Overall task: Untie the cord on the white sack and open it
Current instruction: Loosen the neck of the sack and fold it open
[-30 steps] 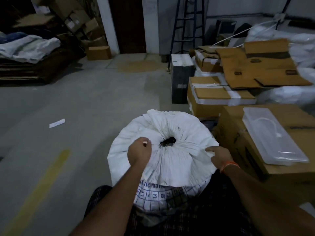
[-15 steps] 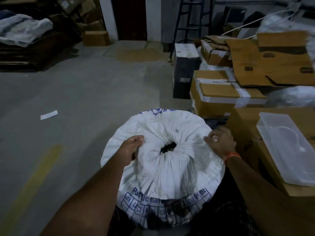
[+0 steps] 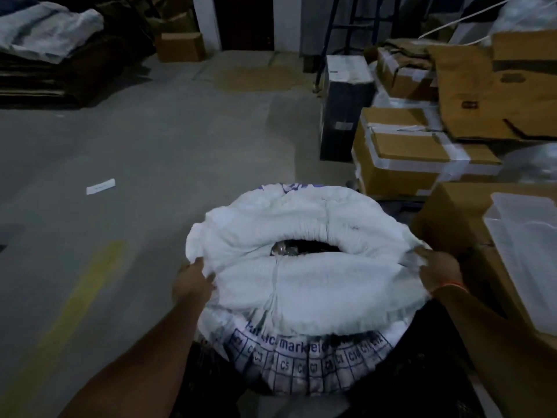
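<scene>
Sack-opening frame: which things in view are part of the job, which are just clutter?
In the job:
white woven sack with blue print
left hand gripping its rim
right hand gripping its rim

Lying about:
brown taped cardboard box
clear plastic lidded tub
white paper slip

Sack (image 3: 316, 285), boxes (image 3: 401, 164) on floor (image 3: 150, 152)

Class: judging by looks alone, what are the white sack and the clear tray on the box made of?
White sack: probably woven plastic fabric, matt; it crumples in soft folds and carries printed blue lettering. Clear tray: seemingly rigid translucent plastic, smooth with a slight sheen; the weave itself is too blurred to confirm.
</scene>
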A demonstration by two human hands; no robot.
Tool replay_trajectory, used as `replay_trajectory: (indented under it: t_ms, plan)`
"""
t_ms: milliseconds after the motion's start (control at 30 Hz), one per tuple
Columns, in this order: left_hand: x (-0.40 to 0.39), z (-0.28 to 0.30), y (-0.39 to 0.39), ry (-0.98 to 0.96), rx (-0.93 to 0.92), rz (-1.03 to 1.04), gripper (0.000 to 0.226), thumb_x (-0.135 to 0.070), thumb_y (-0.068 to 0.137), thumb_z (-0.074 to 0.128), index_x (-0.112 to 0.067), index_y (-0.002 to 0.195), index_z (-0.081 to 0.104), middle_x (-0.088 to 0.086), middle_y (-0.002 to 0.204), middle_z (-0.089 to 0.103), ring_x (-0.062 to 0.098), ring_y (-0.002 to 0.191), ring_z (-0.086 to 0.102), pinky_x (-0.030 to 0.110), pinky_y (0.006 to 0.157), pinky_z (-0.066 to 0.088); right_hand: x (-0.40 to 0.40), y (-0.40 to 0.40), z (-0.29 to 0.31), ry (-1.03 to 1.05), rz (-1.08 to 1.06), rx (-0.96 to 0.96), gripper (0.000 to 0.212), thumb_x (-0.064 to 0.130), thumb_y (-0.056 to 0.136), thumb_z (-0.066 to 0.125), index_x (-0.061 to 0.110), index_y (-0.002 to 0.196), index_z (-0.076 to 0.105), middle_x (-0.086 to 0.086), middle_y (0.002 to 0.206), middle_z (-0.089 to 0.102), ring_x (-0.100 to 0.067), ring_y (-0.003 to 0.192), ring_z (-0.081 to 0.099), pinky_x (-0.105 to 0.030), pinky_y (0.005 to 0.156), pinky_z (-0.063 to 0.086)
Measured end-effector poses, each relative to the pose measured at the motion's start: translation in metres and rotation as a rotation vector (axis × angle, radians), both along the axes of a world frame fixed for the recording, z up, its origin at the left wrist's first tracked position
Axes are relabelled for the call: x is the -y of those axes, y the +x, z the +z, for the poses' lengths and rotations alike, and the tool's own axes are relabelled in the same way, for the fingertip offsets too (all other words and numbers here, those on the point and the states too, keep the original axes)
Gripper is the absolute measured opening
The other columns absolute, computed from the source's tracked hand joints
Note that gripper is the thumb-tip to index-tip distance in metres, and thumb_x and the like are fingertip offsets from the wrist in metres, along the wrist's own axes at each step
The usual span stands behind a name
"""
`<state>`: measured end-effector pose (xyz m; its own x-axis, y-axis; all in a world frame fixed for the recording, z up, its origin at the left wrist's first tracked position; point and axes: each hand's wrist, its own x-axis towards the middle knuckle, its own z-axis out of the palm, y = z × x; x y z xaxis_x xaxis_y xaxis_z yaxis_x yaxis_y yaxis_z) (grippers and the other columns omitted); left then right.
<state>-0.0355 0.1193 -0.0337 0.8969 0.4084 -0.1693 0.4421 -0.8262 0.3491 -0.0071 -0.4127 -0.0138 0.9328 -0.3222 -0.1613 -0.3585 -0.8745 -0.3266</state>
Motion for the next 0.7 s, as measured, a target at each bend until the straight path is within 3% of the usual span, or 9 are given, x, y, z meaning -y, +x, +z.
replay_trajectory:
  t_ms: [67, 133, 233, 300, 400, 467, 533, 600, 700]
  plan:
    - [0.012, 0.009, -0.001, 0.037, 0.004, -0.064, 0.061, -0.038, 0.094, 0.064, -0.023, 0.150, 0.047, 0.022, 0.155, 0.044, 0.042, 0.133, 0.052, 0.044, 0.104, 0.048, -0.016, -0.013, 0.004, -0.100, 0.000, 0.062, 0.052, 0.015, 0.082, 0.074, 0.014, 0.133, 0.064, -0.033, 0.128, 0.054, -0.049, 0.113, 0.053, -0.052, 0.102, 0.044]
    - [0.031, 0.024, -0.009, 0.178, 0.150, -0.108, 0.057, -0.034, 0.087, 0.067, -0.022, 0.141, 0.054, 0.023, 0.161, 0.031, 0.045, 0.139, 0.044, 0.054, 0.106, 0.045, -0.048, -0.031, 0.014, -0.227, 0.043, 0.271, 0.047, 0.031, 0.084, 0.071, 0.021, 0.128, 0.061, -0.027, 0.134, 0.047, -0.045, 0.119, 0.044, -0.053, 0.098, 0.033]
    - [0.062, 0.052, -0.038, 0.334, 0.578, -0.428, 0.034, -0.024, 0.084, 0.067, -0.018, 0.117, 0.064, 0.019, 0.149, 0.048, 0.040, 0.132, 0.051, 0.054, 0.102, 0.041, -0.099, -0.073, 0.037, -0.326, 0.530, 0.659, 0.037, 0.030, 0.082, 0.060, 0.018, 0.117, 0.061, -0.025, 0.129, 0.057, -0.044, 0.116, 0.055, -0.052, 0.092, 0.038]
    - [0.076, 0.056, -0.059, 0.310, 0.701, -0.744, 0.031, -0.025, 0.082, 0.069, -0.018, 0.112, 0.066, 0.012, 0.136, 0.059, 0.032, 0.123, 0.058, 0.053, 0.097, 0.046, -0.123, -0.098, 0.035, -0.321, 0.859, 0.669, 0.045, 0.037, 0.080, 0.061, 0.016, 0.119, 0.059, -0.022, 0.128, 0.062, -0.042, 0.116, 0.061, -0.049, 0.090, 0.047]
    - [0.081, 0.036, -0.071, 0.341, 0.383, -1.159, 0.076, -0.043, 0.076, 0.068, -0.012, 0.143, 0.050, 0.012, 0.153, 0.048, 0.031, 0.144, 0.041, 0.056, 0.116, 0.039, -0.141, -0.118, 0.017, -0.499, 1.091, 0.312, 0.104, 0.067, 0.073, 0.061, 0.009, 0.153, 0.029, -0.022, 0.162, 0.028, -0.041, 0.147, 0.031, -0.052, 0.111, 0.037]
    - [0.084, 0.018, -0.073, 0.466, 0.166, -1.241, 0.115, -0.059, 0.071, 0.067, -0.006, 0.160, 0.019, 0.016, 0.172, 0.010, 0.035, 0.160, 0.005, 0.053, 0.130, 0.009, -0.148, -0.121, 0.013, -0.590, 1.161, 0.205, 0.124, 0.071, 0.069, 0.065, 0.011, 0.159, 0.005, -0.019, 0.168, 0.000, -0.038, 0.154, 0.008, -0.050, 0.117, 0.023]
    - [0.091, 0.007, -0.076, 0.545, 0.088, -1.234, 0.133, -0.071, 0.067, 0.067, -0.004, 0.162, 0.003, 0.019, 0.171, -0.013, 0.037, 0.159, -0.015, 0.052, 0.128, -0.006, -0.164, -0.131, 0.016, -0.617, 1.180, 0.267, 0.117, 0.058, 0.073, 0.068, 0.013, 0.160, 0.004, -0.017, 0.168, -0.002, -0.035, 0.155, 0.007, -0.049, 0.117, 0.024]
    - [0.103, 0.005, -0.085, 0.641, 0.079, -1.222, 0.135, -0.065, 0.069, 0.072, 0.000, 0.161, -0.003, 0.026, 0.168, -0.019, 0.040, 0.157, -0.019, 0.053, 0.128, -0.007, -0.179, -0.144, 0.001, -0.665, 1.189, 0.354, 0.089, 0.038, 0.085, 0.057, 0.013, 0.159, 0.014, -0.015, 0.168, 0.008, -0.033, 0.154, 0.014, -0.047, 0.115, 0.034]
    - [0.115, 0.009, -0.089, 0.668, 0.123, -1.150, 0.101, -0.028, 0.090, 0.064, 0.004, 0.161, 0.000, 0.029, 0.170, -0.005, 0.042, 0.159, -0.005, 0.053, 0.130, 0.007, -0.181, -0.140, -0.018, -0.778, 1.027, 0.287, 0.078, 0.018, 0.089, 0.041, 0.009, 0.159, 0.007, -0.018, 0.167, -0.001, -0.037, 0.154, 0.000, -0.053, 0.120, 0.016]
